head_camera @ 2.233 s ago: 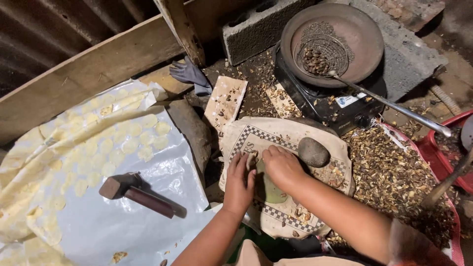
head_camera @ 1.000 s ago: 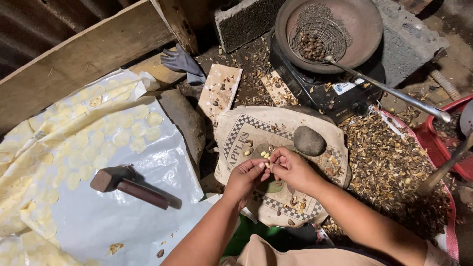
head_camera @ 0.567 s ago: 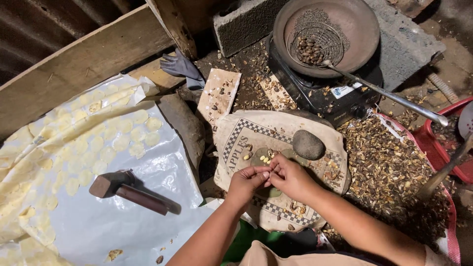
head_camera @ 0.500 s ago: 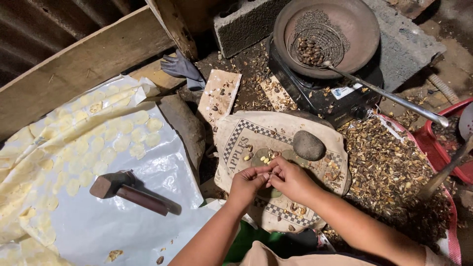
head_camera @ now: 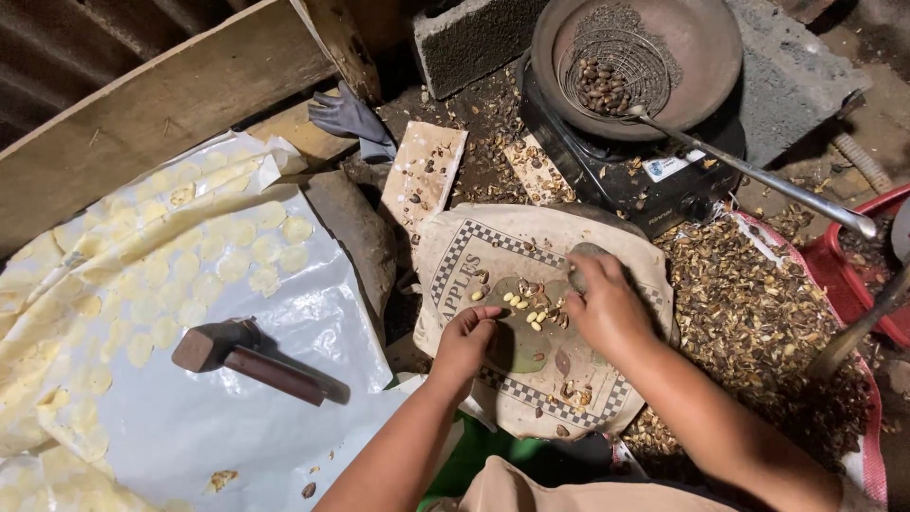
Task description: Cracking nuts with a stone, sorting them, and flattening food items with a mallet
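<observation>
My right hand (head_camera: 607,305) closes over a grey rounded stone (head_camera: 580,256) on a cardboard sheet with a chequered border (head_camera: 455,270). My left hand (head_camera: 466,339) rests on the cardboard with fingers curled, its tips touching a dark flat stone (head_camera: 521,341). Several small pale shelled kernels (head_camera: 527,308) lie on that flat stone between my hands, with brown shell bits around them.
A wooden mallet (head_camera: 248,360) lies on white plastic sheeting (head_camera: 190,427) dotted with flat pale discs at left. A dark pan (head_camera: 701,47) with a wire strainer of brown nuts (head_camera: 607,81) sits on a stove behind. Shell debris (head_camera: 758,322) covers the right; a red tub (head_camera: 848,275) stands beyond.
Both hands had been pinched together over a kernel; now they are apart. My right hand has reached up onto the grey stone, and my left has dropped to the flat stone.
</observation>
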